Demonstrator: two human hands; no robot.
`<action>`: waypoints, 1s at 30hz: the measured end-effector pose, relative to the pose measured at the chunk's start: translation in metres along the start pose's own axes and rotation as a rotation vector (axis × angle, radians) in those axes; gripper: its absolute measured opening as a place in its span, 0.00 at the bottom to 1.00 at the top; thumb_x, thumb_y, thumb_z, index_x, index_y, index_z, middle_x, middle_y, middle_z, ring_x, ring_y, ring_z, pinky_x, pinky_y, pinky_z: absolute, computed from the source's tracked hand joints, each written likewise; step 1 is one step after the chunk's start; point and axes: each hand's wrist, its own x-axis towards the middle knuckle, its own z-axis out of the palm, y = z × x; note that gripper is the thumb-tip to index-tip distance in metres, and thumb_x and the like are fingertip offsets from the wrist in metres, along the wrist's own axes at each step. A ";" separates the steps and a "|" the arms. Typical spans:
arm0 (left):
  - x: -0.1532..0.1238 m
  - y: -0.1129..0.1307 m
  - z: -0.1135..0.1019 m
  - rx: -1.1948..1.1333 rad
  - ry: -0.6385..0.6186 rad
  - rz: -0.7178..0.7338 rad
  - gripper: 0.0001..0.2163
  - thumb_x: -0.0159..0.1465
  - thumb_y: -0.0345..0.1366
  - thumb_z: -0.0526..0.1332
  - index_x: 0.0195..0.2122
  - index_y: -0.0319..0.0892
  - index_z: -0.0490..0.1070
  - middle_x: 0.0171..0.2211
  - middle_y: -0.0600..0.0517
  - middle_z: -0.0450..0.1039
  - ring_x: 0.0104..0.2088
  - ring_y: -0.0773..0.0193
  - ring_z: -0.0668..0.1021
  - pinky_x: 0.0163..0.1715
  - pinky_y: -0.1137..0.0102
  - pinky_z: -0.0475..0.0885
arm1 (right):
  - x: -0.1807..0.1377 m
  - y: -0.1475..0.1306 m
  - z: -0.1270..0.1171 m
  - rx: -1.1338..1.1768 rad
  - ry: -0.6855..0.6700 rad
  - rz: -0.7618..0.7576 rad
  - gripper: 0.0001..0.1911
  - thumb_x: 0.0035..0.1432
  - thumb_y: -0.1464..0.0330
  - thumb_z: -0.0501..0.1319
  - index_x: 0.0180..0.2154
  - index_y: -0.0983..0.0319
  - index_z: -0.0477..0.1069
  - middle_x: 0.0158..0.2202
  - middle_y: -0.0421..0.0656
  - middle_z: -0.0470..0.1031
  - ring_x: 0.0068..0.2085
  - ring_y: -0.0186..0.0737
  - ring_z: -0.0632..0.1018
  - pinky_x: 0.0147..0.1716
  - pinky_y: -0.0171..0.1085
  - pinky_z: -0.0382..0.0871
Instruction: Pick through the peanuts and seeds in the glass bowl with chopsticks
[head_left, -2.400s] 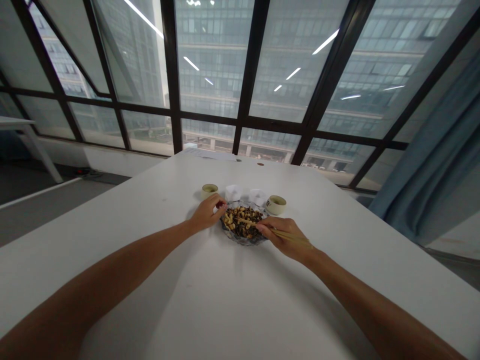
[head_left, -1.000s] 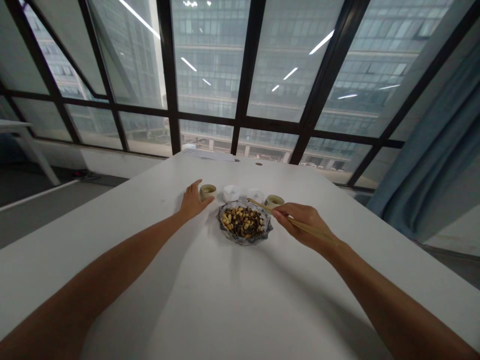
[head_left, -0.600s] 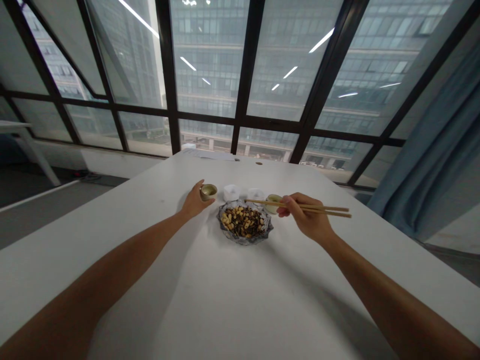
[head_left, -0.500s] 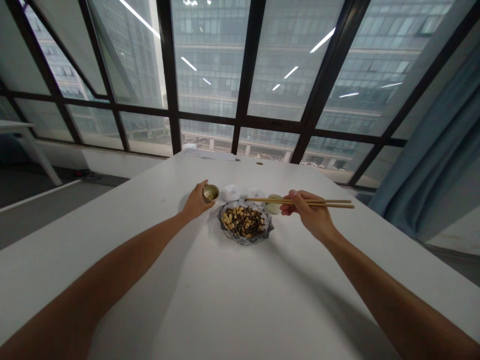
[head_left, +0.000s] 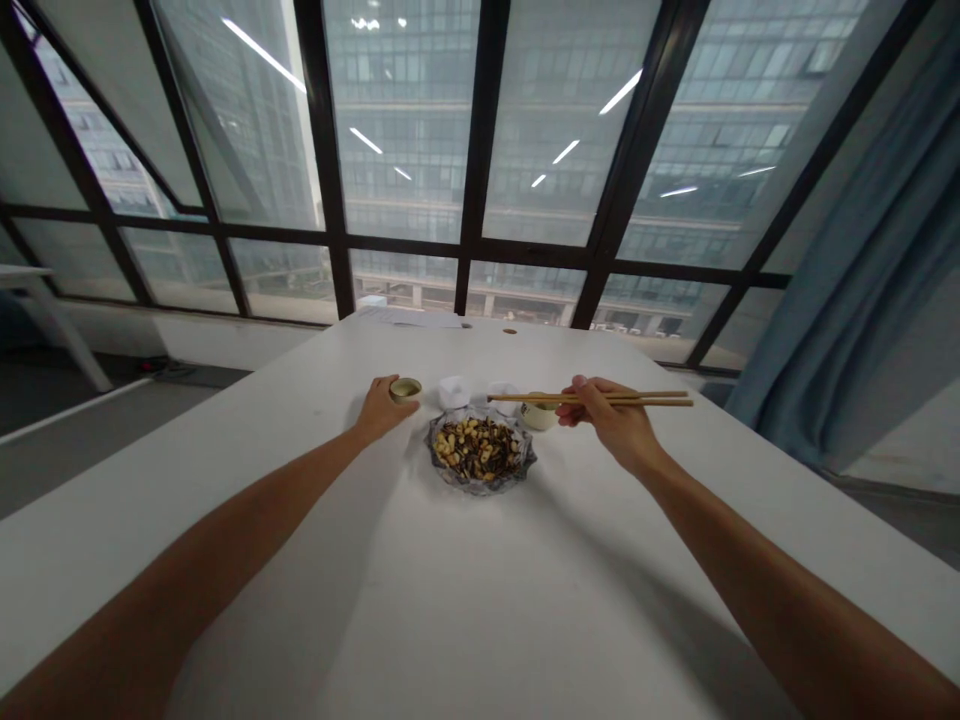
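My left hand (head_left: 379,411) is closed around a small greenish cup (head_left: 406,393), thumb and fingers on its sides, left of the bowl. Two wooden chopsticks (head_left: 652,398) lie almost level in my right hand (head_left: 616,425). Their tips are close together above the far rim of a faceted clear glass bowl (head_left: 484,488). A heap of pale nuts and dark seeds (head_left: 480,448) fills that bowl. Behind the chopsticks stands a second greenish cup (head_left: 538,415), partly covered. I cannot tell whether anything is between the tips.
Two small white cups (head_left: 453,392) stand just behind the bowl, one partly hidden by the chopsticks. White paper (head_left: 409,317) lies at the far edge of the white table (head_left: 480,600), near two small round spots. Windows rise beyond; a blue curtain (head_left: 847,280) hangs at right.
The cup in my left hand has gone from tilted towards me to nearly upright, and sits slightly lower. The chopsticks stay over the bowl's far side. The whole view has shifted a little.
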 end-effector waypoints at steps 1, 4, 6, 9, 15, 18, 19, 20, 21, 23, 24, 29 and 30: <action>0.006 -0.001 0.000 0.014 -0.030 -0.034 0.30 0.49 0.45 0.72 0.52 0.39 0.71 0.52 0.40 0.74 0.51 0.49 0.78 0.52 0.58 0.74 | 0.001 0.000 -0.001 -0.004 0.002 0.003 0.30 0.47 0.41 0.70 0.28 0.63 0.76 0.23 0.47 0.80 0.22 0.39 0.78 0.22 0.38 0.75; 0.024 0.004 -0.002 0.112 -0.124 -0.073 0.31 0.47 0.48 0.73 0.51 0.40 0.72 0.52 0.39 0.75 0.51 0.46 0.77 0.51 0.57 0.73 | 0.003 0.001 -0.003 -0.006 0.016 0.011 0.31 0.46 0.40 0.70 0.29 0.63 0.76 0.23 0.47 0.80 0.22 0.40 0.79 0.22 0.37 0.74; 0.034 0.014 0.000 0.205 -0.129 -0.050 0.33 0.47 0.52 0.73 0.52 0.41 0.72 0.55 0.37 0.73 0.56 0.41 0.75 0.54 0.53 0.71 | 0.003 0.003 -0.003 -0.020 0.020 0.014 0.32 0.46 0.39 0.69 0.29 0.63 0.76 0.23 0.47 0.80 0.21 0.40 0.79 0.22 0.37 0.74; 0.041 0.037 0.008 0.274 -0.125 0.086 0.34 0.51 0.56 0.71 0.55 0.44 0.70 0.58 0.38 0.72 0.62 0.39 0.69 0.61 0.48 0.62 | 0.001 0.006 -0.004 -0.121 -0.004 -0.022 0.31 0.48 0.39 0.67 0.27 0.62 0.76 0.22 0.47 0.80 0.22 0.41 0.79 0.21 0.37 0.74; 0.040 0.074 0.032 0.293 -0.339 0.190 0.31 0.56 0.53 0.69 0.58 0.46 0.67 0.52 0.40 0.78 0.57 0.40 0.75 0.62 0.40 0.55 | -0.005 0.005 -0.007 -0.435 -0.143 -0.171 0.26 0.59 0.45 0.62 0.26 0.60 0.76 0.24 0.45 0.81 0.25 0.42 0.80 0.26 0.36 0.73; 0.040 0.079 0.035 0.277 -0.361 0.204 0.28 0.55 0.49 0.70 0.55 0.46 0.68 0.48 0.42 0.80 0.54 0.41 0.77 0.60 0.42 0.58 | -0.005 0.004 -0.009 -0.477 -0.167 -0.201 0.24 0.62 0.47 0.61 0.27 0.59 0.77 0.24 0.44 0.81 0.26 0.42 0.81 0.27 0.37 0.73; 0.040 0.079 0.034 0.264 -0.346 0.242 0.28 0.55 0.47 0.71 0.55 0.46 0.68 0.48 0.41 0.80 0.53 0.42 0.78 0.59 0.43 0.61 | -0.004 0.005 -0.009 -0.474 -0.165 -0.207 0.24 0.63 0.48 0.61 0.27 0.59 0.77 0.24 0.44 0.81 0.26 0.42 0.81 0.27 0.37 0.73; 0.040 0.079 0.032 0.245 -0.324 0.301 0.28 0.54 0.44 0.71 0.55 0.46 0.68 0.49 0.41 0.79 0.53 0.42 0.78 0.58 0.45 0.63 | -0.004 0.005 -0.009 -0.464 -0.161 -0.210 0.24 0.63 0.48 0.60 0.27 0.59 0.76 0.24 0.45 0.81 0.26 0.42 0.81 0.27 0.37 0.74; 0.039 0.079 0.029 0.220 -0.299 0.379 0.29 0.53 0.40 0.72 0.56 0.45 0.67 0.51 0.41 0.78 0.53 0.43 0.77 0.58 0.47 0.65 | -0.004 0.006 -0.009 -0.453 -0.157 -0.210 0.24 0.63 0.48 0.61 0.27 0.60 0.76 0.24 0.45 0.81 0.26 0.42 0.80 0.27 0.38 0.74; 0.038 0.078 0.022 0.155 -0.257 0.553 0.30 0.53 0.33 0.70 0.58 0.45 0.66 0.56 0.41 0.74 0.56 0.45 0.75 0.59 0.50 0.67 | -0.003 0.007 -0.008 -0.432 -0.142 -0.208 0.24 0.62 0.47 0.61 0.27 0.60 0.76 0.24 0.45 0.81 0.26 0.42 0.80 0.27 0.38 0.75; 0.037 0.078 0.019 0.127 -0.249 0.625 0.30 0.54 0.31 0.68 0.59 0.45 0.66 0.58 0.42 0.72 0.58 0.47 0.73 0.60 0.51 0.66 | -0.003 0.007 -0.008 -0.426 -0.136 -0.206 0.25 0.61 0.46 0.62 0.27 0.60 0.76 0.24 0.45 0.81 0.26 0.42 0.80 0.27 0.38 0.75; 0.032 0.077 0.010 0.098 -0.260 0.726 0.29 0.57 0.30 0.65 0.61 0.44 0.64 0.60 0.43 0.69 0.62 0.49 0.69 0.65 0.50 0.64 | -0.004 0.007 -0.009 -0.399 -0.139 -0.191 0.26 0.59 0.45 0.63 0.27 0.60 0.76 0.24 0.45 0.81 0.25 0.42 0.81 0.26 0.37 0.74; 0.032 0.077 0.011 0.095 -0.257 0.719 0.29 0.57 0.30 0.65 0.61 0.44 0.64 0.61 0.43 0.69 0.62 0.49 0.69 0.64 0.50 0.64 | -0.004 0.008 -0.009 -0.398 -0.138 -0.190 0.26 0.59 0.45 0.63 0.27 0.60 0.76 0.24 0.45 0.81 0.25 0.42 0.80 0.26 0.37 0.74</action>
